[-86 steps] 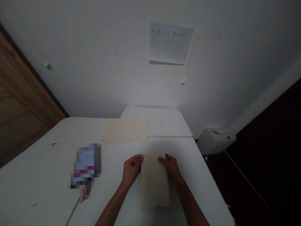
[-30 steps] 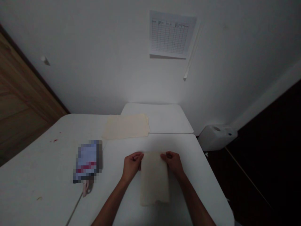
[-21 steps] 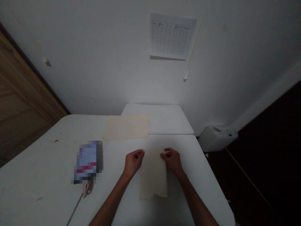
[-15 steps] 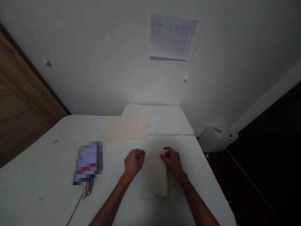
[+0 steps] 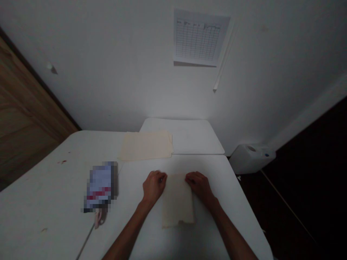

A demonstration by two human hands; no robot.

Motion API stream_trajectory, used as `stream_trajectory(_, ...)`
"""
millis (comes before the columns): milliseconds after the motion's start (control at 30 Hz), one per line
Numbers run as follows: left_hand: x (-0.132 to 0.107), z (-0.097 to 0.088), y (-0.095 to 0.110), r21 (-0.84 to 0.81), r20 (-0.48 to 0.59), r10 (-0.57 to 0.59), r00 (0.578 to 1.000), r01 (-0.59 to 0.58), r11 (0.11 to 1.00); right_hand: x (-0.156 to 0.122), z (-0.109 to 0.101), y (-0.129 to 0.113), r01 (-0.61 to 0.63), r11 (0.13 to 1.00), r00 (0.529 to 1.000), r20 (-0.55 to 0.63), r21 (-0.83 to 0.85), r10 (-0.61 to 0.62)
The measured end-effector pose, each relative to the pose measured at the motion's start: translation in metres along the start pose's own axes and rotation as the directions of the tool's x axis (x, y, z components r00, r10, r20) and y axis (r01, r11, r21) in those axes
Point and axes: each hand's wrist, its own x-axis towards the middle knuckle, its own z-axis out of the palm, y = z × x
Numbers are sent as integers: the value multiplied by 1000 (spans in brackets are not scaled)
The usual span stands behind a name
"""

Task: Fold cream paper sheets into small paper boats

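A beige sheet (image 5: 178,202) lies flat on the white table in front of me, with a small notch along its near edge. Whether it is cloth or paper I cannot tell. My left hand (image 5: 154,186) pinches its far left corner between thumb and fingers. At the far right corner, my right hand (image 5: 199,184) has its thumb and fingertips closed on the edge. Farther back to the left lie more beige sheets (image 5: 146,145), overlapping each other and apart from both hands.
The white table (image 5: 62,224) meets a white board or second tabletop (image 5: 187,137) at the wall. A blurred-out packet (image 5: 100,184) with a pink clip (image 5: 98,219) lies left. A printed chart (image 5: 200,38) hangs above. A white plastic container (image 5: 251,159) stands right, beyond the table edge.
My right hand's raised, spread fingers have closed into a pinch at the sheet's far right corner. My left hand keeps its pinch. The camera view has shifted slightly.
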Motion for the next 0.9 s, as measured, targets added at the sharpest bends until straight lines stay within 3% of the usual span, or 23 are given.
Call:
stream_trajectory(467, -1, 1, -2, 13, -8, 11, 1000, -11, 1000, -1, -24, 13, 148, 982, 976, 180, -121, -125)
stream_trajectory(900, 2, 3, -3, 0, -34, 31, 999, -31, 1000, 1, -24, 3, 137, 981, 958, 270, -139, -96)
